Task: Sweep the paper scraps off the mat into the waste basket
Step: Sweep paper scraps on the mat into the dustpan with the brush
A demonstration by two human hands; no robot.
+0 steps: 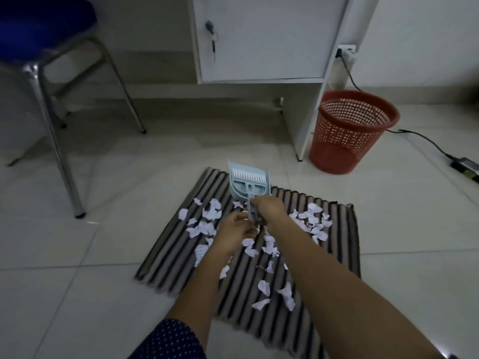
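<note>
A striped mat (pixel 334 244) lies on the tiled floor, strewn with several white paper scraps (pixel 312 222). A light blue dustpan with a brush nested in it (pixel 247 185) is held upright over the mat's far edge. My right hand (pixel 268 211) grips the handle from the right. My left hand (pixel 237 230) closes on the lower end of the same handle from the left. A red mesh waste basket (pixel 347 130) stands on the floor beyond the mat, to the right.
A white cabinet (pixel 261 40) with a key in its door stands behind the mat, its side panel next to the basket. A blue-seated metal stool (pixel 51 73) is at far left. A black cable and power adapter (pixel 464 165) lie right of the basket.
</note>
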